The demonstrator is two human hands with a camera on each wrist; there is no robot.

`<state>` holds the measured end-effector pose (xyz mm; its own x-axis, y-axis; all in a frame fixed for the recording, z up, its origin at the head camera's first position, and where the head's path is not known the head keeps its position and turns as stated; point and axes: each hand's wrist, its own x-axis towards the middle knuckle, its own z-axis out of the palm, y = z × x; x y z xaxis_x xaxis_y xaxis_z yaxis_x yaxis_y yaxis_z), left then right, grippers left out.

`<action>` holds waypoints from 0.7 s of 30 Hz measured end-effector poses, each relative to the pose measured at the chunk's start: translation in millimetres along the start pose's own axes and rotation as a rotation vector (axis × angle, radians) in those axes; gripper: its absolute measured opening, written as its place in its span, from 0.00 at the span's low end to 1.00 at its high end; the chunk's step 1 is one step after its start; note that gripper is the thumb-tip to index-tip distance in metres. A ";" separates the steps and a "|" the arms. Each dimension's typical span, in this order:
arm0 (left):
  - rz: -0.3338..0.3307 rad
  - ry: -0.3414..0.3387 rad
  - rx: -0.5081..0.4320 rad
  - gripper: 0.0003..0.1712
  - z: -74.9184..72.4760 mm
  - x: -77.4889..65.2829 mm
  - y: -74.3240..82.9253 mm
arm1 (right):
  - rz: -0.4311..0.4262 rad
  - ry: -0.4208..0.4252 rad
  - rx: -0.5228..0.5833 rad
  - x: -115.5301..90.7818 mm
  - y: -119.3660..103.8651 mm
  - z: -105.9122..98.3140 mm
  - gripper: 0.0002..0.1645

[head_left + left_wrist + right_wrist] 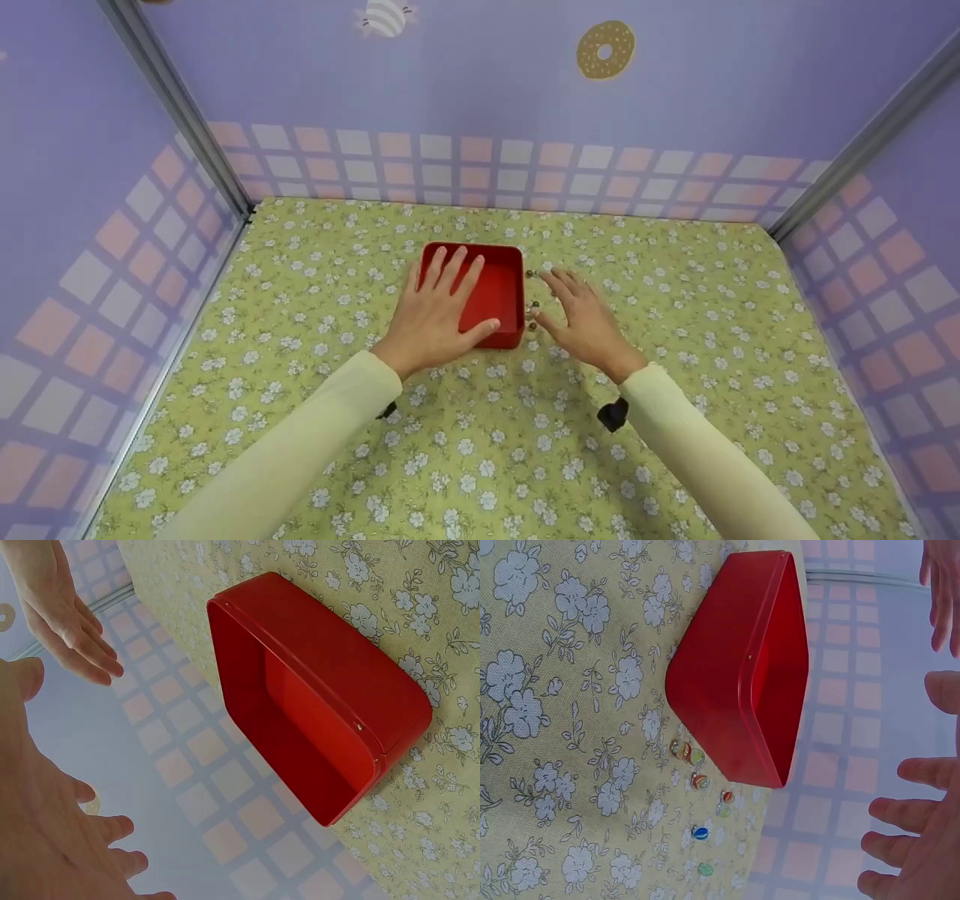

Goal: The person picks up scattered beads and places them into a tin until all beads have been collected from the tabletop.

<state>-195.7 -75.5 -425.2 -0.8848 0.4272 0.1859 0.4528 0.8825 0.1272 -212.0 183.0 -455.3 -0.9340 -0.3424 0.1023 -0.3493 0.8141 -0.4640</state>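
A red, open-topped square box [501,342] stands on the flowered cloth, and the part of its inside that shows is bare. Over its left side my left hand [433,319] hovers palm down, fingers spread straight, hiding part of the box. My right hand [589,326] is held to the right of the box, its fingers loosely extended with nothing in them. Between that hand and the box wall lie several small glass marbles [529,274]. In the right wrist view a blue-striped marble [700,832] and a green marble [705,869] lie apart from the others beside the box.
Pale green cloth with white flowers [480,465] covers the table. Purple walls with pink and white checks [480,172] enclose it at the back and both sides, with metal posts [187,112] at the corners. Dark wrist gear [613,414] hangs under the right sleeve.
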 end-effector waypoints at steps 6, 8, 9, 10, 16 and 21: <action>-0.002 -0.008 -0.013 0.50 1.8 1.9 0.6 | 0.011 0.038 0.018 -2.0 5.1 -0.9 0.41; -0.004 -0.007 -0.010 0.50 2.6 1.5 -0.5 | 0.015 0.054 0.022 -1.9 5.9 -0.1 0.39; -0.005 -0.007 -0.007 0.49 2.8 1.1 -1.0 | 0.018 0.060 0.025 -2.1 6.1 0.0 0.38; -0.005 -0.006 -0.008 0.49 2.9 0.8 -1.5 | 0.021 0.066 0.031 -2.1 6.5 0.2 0.38; -0.023 -0.014 -0.028 0.49 3.3 -0.6 -4.6 | 0.032 0.080 0.053 -1.5 9.8 0.9 0.37; -0.044 -0.010 -0.024 0.50 4.7 -0.9 -7.8 | 0.035 0.089 0.064 0.1 13.1 0.5 0.37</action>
<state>-199.0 -81.8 -430.9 -0.9048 0.3905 0.1697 0.4161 0.8954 0.1585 -216.6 193.4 -461.8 -0.9496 -0.2691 0.1610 -0.3133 0.7925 -0.5233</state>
